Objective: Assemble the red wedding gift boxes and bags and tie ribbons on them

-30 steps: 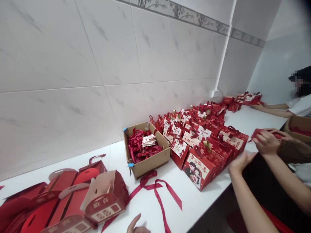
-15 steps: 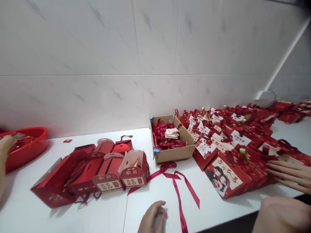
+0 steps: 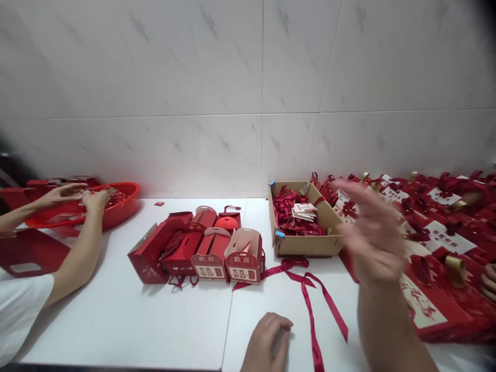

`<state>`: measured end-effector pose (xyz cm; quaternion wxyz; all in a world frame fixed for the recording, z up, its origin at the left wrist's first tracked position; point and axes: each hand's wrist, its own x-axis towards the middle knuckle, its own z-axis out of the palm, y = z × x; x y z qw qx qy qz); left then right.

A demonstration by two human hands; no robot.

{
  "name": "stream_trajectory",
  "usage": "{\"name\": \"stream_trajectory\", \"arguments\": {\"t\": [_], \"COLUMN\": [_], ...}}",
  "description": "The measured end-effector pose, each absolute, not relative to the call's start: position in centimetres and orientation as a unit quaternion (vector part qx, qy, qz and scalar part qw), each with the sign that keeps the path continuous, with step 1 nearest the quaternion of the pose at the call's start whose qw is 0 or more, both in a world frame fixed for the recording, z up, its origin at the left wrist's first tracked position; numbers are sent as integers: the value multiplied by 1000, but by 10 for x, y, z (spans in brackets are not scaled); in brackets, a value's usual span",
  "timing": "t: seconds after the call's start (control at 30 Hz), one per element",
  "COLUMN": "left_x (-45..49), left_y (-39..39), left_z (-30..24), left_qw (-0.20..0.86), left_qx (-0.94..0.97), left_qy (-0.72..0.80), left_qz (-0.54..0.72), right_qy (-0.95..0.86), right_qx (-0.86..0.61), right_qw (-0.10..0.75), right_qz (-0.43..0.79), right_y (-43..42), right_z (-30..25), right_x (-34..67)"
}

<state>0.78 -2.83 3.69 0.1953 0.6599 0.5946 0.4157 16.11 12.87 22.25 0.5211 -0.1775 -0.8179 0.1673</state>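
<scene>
My left hand (image 3: 267, 341) rests at the table's near edge, loosely curled, thumb apart from the fingers and nothing visible in it. Blurred by motion, my right hand (image 3: 374, 232) is raised in front of the right end of the cardboard box (image 3: 306, 247), fingers stretched out and apart, apparently holding nothing. In the box lie dark red ribbons (image 3: 289, 206) and a few small white printed cards (image 3: 304, 209). Between my hands, a long loose red ribbon (image 3: 308, 299) trails over the table. Rows of tied red gift boxes (image 3: 445, 310) are partly hidden behind my right forearm.
Several open red gift boxes (image 3: 211, 253) stand left of the cardboard box. Farther left, a co-worker's hands (image 3: 95, 199) reach into a red plastic basin (image 3: 134, 196). Another person's fingers (image 3: 489, 281) show at the right edge. A tiled wall (image 3: 194, 155) backs the table.
The view has swung left, bringing in more of the co-worker and basin. My right hand has risen from the lower right towards the cardboard box. My left hand stays curled on the table.
</scene>
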Motion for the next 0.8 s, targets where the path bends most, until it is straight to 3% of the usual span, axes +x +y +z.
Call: {"name": "stream_trajectory", "arguments": {"t": [0.03, 0.13, 0.2, 0.33, 0.47, 0.57, 0.7, 0.8], "left_x": [5, -14, -31, -55, -58, -57, -60, -65], "left_y": [-29, -30, -26, -2, 28, 42, 49, 47], "left_z": [37, 44, 57, 85, 92, 85, 80, 81], "left_qw": [156, -4, -125, -255, -242, -239, -235, -204], "left_qx": [671, 679, 654, 579, 561, 586, 589, 625], "left_qy": [586, 579, 603, 679, 723, 685, 649, 604], "left_qz": [427, 451, 439, 371, 321, 361, 421, 451], "right_qy": [-853, -922, -910, -897, -861, -829, -822, -837], "right_qx": [-179, -254, -291, -281, -353, -424, -456, -456], "right_qw": [454, 146, 55, 118, 202, 241, 229, 161], "right_qz": [183, 254, 290, 320, 305, 274, 255, 256], "right_y": [132, 151, 167, 193, 215, 227, 234, 237], "right_z": [221, 207, 197, 190, 190, 186, 181, 177], "right_x": [152, 132, 126, 135, 160, 176, 182, 177]}}
